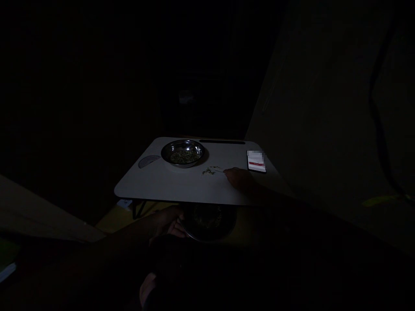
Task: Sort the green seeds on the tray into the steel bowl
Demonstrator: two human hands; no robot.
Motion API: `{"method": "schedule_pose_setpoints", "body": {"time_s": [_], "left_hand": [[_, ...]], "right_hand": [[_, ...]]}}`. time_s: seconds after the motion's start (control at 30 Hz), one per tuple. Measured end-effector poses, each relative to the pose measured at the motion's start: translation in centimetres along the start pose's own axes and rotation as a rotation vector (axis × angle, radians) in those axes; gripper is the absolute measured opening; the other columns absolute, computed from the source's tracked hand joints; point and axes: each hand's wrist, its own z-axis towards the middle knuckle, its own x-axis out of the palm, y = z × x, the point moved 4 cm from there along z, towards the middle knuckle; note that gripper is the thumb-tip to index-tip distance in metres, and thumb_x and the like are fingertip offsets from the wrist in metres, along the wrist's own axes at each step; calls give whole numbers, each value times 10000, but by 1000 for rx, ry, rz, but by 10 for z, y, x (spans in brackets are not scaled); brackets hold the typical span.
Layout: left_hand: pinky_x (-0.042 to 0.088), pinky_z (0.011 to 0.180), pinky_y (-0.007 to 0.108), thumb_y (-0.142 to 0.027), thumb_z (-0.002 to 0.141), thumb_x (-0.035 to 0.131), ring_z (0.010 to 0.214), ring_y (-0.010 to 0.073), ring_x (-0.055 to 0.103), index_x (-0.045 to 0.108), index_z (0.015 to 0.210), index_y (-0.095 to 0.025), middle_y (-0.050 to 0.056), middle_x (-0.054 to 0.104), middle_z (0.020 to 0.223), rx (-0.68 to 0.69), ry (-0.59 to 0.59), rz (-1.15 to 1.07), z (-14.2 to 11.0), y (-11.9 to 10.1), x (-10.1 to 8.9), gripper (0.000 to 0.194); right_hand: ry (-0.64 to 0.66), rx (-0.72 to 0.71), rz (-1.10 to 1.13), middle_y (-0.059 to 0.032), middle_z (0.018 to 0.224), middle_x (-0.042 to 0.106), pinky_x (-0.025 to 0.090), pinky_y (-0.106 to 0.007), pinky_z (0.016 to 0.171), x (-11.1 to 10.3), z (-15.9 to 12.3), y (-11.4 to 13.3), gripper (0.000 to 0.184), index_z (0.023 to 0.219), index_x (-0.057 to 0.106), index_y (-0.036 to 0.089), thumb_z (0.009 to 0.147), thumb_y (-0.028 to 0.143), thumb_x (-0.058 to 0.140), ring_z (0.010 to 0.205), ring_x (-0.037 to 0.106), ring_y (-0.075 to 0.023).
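Below the table's front edge, my left hand (170, 220) is closed on the rim of a dark metal bowl (223, 231), which has small bits inside. My right hand (239, 178) rests low over the white folding table (155, 188), its fingers drawn together. A thin pale streak shows at its fingertips, too dim to make out. Just left of those fingertips lies a small scatter of greenish seed-like bits (209, 171). Further left stands a shiny steel bowl (165, 156) holding more of the same bits.
A phone (256, 162) with a lit screen lies at the table's right edge. Along the back edge runs a dark slot (222, 141). A grey half-round mark (149, 161) is at the left. A wall (311, 129) rises on the right; the room is very dark.
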Motion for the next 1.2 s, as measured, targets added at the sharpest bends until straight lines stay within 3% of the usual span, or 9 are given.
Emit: {"method": "schedule_pose_setpoints", "body": {"time_s": [0.87, 1.2], "left_hand": [[426, 502, 256, -176, 515, 381, 521, 161, 563, 464, 607, -140, 55, 579, 504, -18, 9, 6, -1, -1, 3, 129], [430, 517, 272, -169, 500, 385, 521, 164, 563, 457, 596, -151, 36, 568, 481, -14, 2, 6, 2, 0, 3, 121]], "right_hand": [[25, -26, 11, -80, 960, 505, 339, -247, 662, -1, -1, -1, 306, 1030, 409, 151, 759, 175, 268, 849, 449, -151], [-13, 66, 56, -58, 907, 531, 339, -236, 631, -8, -9, -11, 294, 968, 457, 164, 763, 224, 255, 794, 468, -146]]}}
